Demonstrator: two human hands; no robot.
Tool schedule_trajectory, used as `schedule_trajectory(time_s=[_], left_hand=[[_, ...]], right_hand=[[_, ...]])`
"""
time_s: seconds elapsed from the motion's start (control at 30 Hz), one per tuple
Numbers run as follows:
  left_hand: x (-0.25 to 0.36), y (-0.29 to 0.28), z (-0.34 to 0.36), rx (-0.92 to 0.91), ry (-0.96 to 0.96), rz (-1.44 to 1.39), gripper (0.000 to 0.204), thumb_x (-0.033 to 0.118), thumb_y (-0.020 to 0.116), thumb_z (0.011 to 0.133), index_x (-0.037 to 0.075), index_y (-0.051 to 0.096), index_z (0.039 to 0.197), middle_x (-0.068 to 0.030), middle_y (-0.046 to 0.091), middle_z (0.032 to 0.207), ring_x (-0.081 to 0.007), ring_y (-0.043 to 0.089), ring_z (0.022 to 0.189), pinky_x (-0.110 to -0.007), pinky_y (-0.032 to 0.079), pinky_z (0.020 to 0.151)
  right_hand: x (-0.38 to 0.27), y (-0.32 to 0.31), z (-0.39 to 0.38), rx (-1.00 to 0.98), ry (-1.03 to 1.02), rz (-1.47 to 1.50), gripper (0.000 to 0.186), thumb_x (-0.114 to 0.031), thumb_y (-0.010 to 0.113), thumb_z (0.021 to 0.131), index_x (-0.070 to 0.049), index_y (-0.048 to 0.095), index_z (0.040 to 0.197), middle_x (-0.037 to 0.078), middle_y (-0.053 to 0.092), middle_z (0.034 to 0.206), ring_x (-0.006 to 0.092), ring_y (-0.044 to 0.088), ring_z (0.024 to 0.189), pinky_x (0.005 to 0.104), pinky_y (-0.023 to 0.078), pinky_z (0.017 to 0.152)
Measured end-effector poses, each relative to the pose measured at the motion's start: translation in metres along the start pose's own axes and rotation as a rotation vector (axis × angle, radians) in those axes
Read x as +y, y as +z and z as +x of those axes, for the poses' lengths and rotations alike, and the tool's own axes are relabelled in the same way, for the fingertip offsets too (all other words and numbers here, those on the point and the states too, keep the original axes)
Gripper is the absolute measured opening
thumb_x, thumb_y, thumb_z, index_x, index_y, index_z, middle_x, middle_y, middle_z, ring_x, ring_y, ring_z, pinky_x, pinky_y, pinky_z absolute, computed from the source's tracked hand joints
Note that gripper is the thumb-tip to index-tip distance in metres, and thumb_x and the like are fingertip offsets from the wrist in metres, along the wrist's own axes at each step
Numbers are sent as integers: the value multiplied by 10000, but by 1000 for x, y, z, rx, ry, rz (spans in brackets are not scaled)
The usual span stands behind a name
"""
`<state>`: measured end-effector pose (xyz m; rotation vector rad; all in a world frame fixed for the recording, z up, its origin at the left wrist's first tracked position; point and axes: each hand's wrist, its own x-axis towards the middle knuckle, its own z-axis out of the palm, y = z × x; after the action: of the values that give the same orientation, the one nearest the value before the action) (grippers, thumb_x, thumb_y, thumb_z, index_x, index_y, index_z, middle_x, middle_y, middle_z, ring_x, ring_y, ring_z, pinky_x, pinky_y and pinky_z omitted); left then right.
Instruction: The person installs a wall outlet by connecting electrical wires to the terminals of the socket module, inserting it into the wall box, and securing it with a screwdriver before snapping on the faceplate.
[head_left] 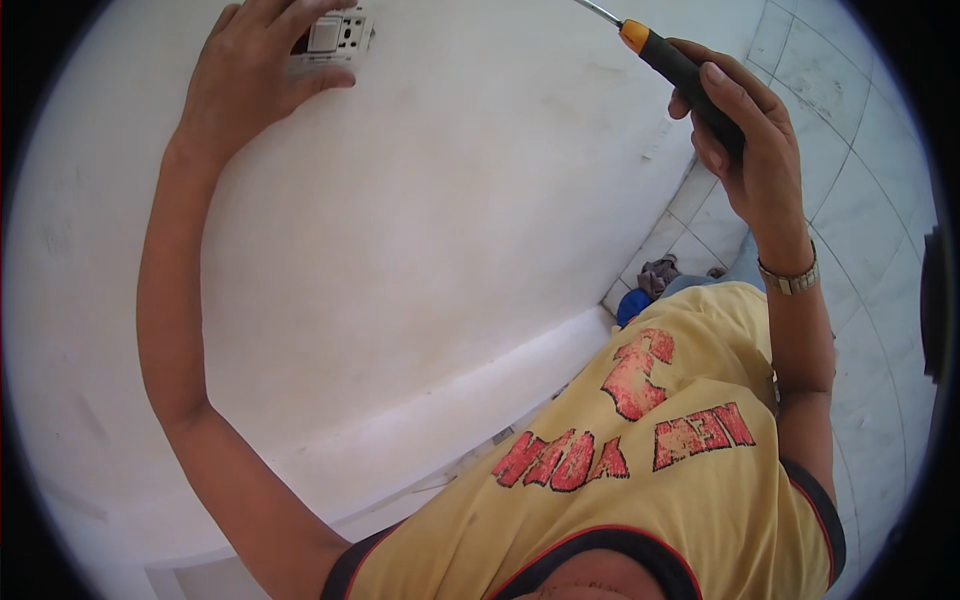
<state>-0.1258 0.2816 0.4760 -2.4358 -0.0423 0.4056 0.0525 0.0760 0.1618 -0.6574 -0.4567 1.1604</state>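
Note:
My left hand (pixel 255 70) is at the wall near the top left, with its thumb along the lower edge and its fingers along the upper edge of a white switch and socket unit (pixel 326 36). The unit shows a square switch beside a group of socket holes; the hand covers its left part. Out to the right, my right hand (pixel 745 130) is wrapped round the black and orange handle of a screwdriver (pixel 680 68). Its metal shaft points up and left toward the unit, and its tip is beyond the upper edge of the view.
The pale wall (pixel 430 200) fills the left and middle. A tiled floor (pixel 860 200) lies at the right. By the foot of the wall are a blue round object (pixel 632 305) and a dark crumpled cloth (pixel 658 274). A white ledge (pixel 480 385) runs along the wall's lower part.

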Motion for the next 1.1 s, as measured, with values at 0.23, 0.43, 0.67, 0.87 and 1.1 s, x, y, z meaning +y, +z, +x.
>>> schedule_trajectory(time_s=[0.23, 0.43, 0.67, 0.87, 1.1], left_hand=[[18, -12, 34, -459, -283, 89, 596, 334, 897, 745, 144, 702, 1276, -82, 553, 1350, -223, 503, 1301, -432, 403, 1135], [17, -9, 40, -413, -239, 169, 646, 438, 899, 717, 134, 710, 1254, -71, 609, 1287, -229, 549, 1242, -453, 397, 1130], [1, 13, 27, -376, -83, 175, 656, 477, 909, 683, 140, 730, 1216, -62, 638, 1231, -216, 572, 1188, -422, 408, 1101], [16, 6, 25, -371, -132, 135, 642, 459, 925, 659, 142, 748, 1188, -52, 637, 1201, -208, 568, 1165, -405, 403, 1090], [-6, 14, 8, -234, -28, 168, 671, 431, 926, 625, 229, 734, 1236, -3, 637, 1215, -163, 645, 998, -366, 449, 1020]], right_hand=[[5, 0, 2, -13, -22, 25, 389, -276, 611, 1027, -6, 669, 1300, 95, 703, 854, 14, 467, 495, 164, 338, 432], [6, 6, -1, 0, 18, 40, 394, -286, 602, 1033, -4, 670, 1299, 95, 699, 833, 13, 469, 481, 164, 341, 416], [5, 27, -5, -69, -109, -111, 371, -240, 609, 1008, -13, 678, 1293, 75, 708, 828, 24, 497, 486, 169, 354, 417], [2, 45, -11, -70, -198, -233, 327, -172, 624, 987, -14, 697, 1264, 52, 701, 802, 38, 529, 508, 191, 376, 432], [3, 59, -17, -44, -204, -172, 311, -127, 654, 920, 27, 682, 1190, 31, 657, 757, 45, 527, 551, 228, 398, 489]])
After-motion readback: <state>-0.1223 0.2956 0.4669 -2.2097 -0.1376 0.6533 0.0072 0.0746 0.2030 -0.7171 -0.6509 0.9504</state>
